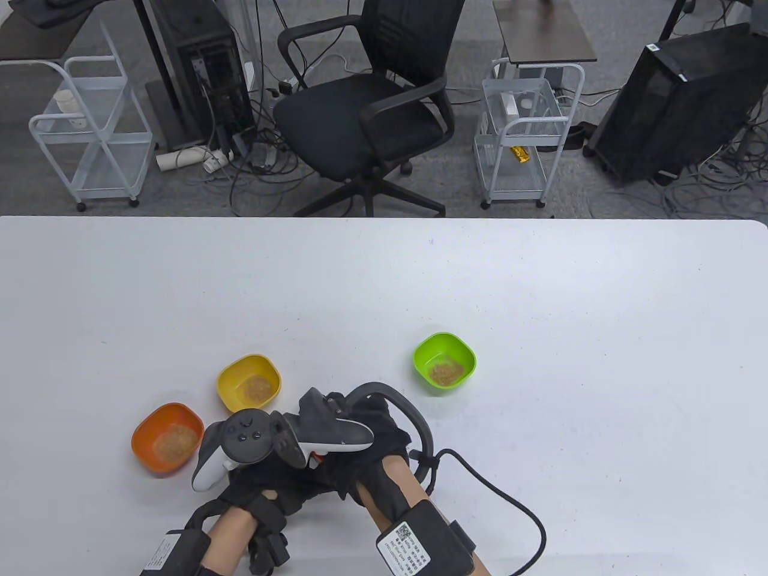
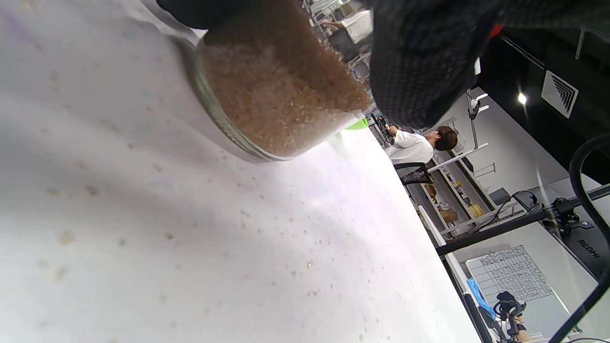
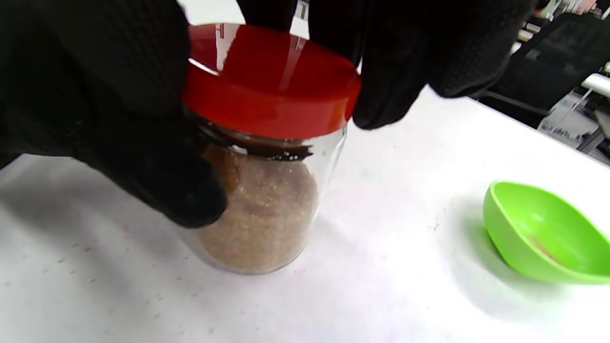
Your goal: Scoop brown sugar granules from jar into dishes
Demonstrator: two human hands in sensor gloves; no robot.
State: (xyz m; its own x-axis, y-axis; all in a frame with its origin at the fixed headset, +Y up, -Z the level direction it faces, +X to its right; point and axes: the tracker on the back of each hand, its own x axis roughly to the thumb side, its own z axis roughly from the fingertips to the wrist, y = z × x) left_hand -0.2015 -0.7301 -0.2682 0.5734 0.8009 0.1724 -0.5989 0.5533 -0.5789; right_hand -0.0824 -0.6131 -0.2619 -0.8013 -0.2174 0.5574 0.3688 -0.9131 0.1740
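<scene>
From my left wrist I can read "REDMI" on the dark monitor (image 2: 584, 245) at the far right. The white label (image 1: 403, 547) on my right forearm strap carries a small code and lines of print (too small to read). The whiteboard (image 2: 512, 281) shows a grid I cannot make out.

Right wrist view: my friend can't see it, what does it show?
Black-gloved fingers hold a glass jar of brown sugar and its red lid. It stands on a white table, with a green dish to the right.
</scene>
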